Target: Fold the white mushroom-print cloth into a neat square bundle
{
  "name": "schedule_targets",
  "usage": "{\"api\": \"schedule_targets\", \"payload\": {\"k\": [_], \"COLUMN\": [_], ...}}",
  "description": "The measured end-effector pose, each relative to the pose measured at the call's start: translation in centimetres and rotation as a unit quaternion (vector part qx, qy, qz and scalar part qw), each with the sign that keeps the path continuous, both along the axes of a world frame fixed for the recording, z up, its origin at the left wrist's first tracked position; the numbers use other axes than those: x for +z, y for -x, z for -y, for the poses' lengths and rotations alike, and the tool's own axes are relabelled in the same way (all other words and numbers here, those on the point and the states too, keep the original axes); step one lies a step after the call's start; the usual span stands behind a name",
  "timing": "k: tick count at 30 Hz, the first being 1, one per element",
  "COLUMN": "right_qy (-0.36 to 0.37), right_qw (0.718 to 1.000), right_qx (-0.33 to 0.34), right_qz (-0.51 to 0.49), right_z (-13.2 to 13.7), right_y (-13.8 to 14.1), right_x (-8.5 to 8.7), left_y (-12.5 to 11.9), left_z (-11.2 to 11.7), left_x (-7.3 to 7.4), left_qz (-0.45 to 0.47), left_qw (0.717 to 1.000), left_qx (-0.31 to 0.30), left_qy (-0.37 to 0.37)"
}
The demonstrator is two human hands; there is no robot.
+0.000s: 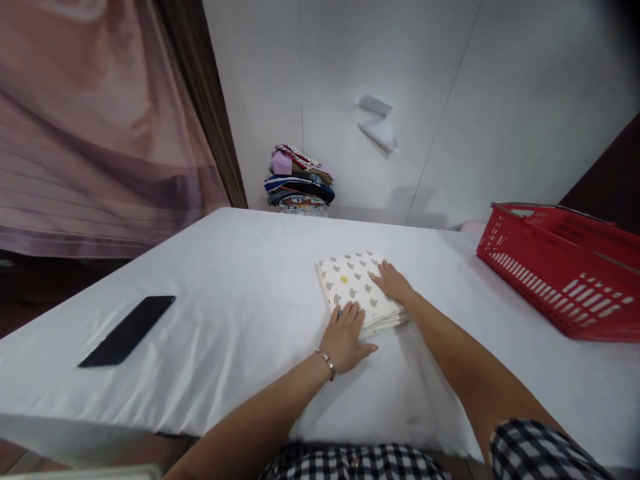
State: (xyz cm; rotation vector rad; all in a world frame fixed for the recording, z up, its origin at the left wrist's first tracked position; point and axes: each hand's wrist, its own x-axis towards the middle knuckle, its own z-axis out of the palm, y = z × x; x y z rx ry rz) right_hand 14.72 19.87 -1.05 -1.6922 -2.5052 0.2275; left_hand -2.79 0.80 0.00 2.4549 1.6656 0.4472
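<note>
A folded white cloth (353, 283) with grey and a few yellow and green prints lies on the white-covered table, its stacked layers showing along the near edge. My left hand (345, 339) rests at the cloth's near left corner, fingers stretched out and the thumb pointing right over the table cover. Flat on the cloth's right side lies my right hand (393, 283), its fingers reaching toward the far edge. Neither hand grips the cloth; both touch it from above. A bracelet circles my left wrist.
A red plastic basket (560, 273) stands on the table (260, 280) at the right. At the left lies a dark flat panel (129, 331). Beyond the far edge rises a pile of folded clothes (300, 180) against the wall. A pink curtain (100, 120) hangs at the left.
</note>
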Motion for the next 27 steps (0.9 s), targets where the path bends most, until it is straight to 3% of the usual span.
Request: {"api": "schedule_targets", "payload": {"k": [3, 5, 7, 9, 11, 14, 16, 20, 23, 27], "right_qy": [0.002, -0.01, -0.023, -0.027, -0.023, -0.016, -0.003, 0.035, 0.002, 0.01], "right_qw": [1.0, 1.0, 1.0, 0.999, 1.0, 1.0, 1.0, 0.999, 1.0, 0.999], "right_qx": [0.0, 0.008, 0.01, 0.004, 0.001, 0.006, 0.004, -0.003, 0.015, 0.033], "right_qz": [0.005, 0.009, 0.013, 0.017, 0.021, 0.025, 0.025, 0.017, -0.005, -0.016], "right_z": [0.0, 0.0, 0.0, 0.0, 0.1, 0.4, 0.6, 0.2, -1.4, -4.0], "right_y": [0.1, 0.1, 0.0, 0.0, 0.0, 0.0, 0.0, 0.9, 2.1, 3.1], "right_x": [0.0, 0.0, -0.1, -0.1, -0.2, -0.1, 0.3, 2.1, 3.2, 2.5], "left_y": [0.1, 0.3, 0.8, 1.6, 2.4, 3.4, 3.7, 3.6, 3.6, 3.7], "left_z": [-1.9, -4.4, -7.4, -10.0, -11.7, -12.5, -12.4, -12.2, -12.3, -12.3], "left_x": [3.1, 4.8, 5.4, 4.5, 2.6, -0.2, -1.1, -1.1, -0.9, -1.1], "left_qz": [0.021, 0.026, 0.006, -0.011, -0.015, -0.003, 0.001, 0.01, 0.011, 0.01], "left_qw": [0.999, 0.999, 0.995, 0.989, 0.978, 0.969, 0.97, 0.973, 0.974, 0.974], "left_qx": [0.01, 0.048, 0.084, 0.141, 0.207, 0.239, 0.239, 0.227, 0.224, 0.227], "left_qy": [0.035, 0.0, -0.049, -0.046, 0.031, 0.059, 0.052, 0.046, 0.036, 0.027]}}
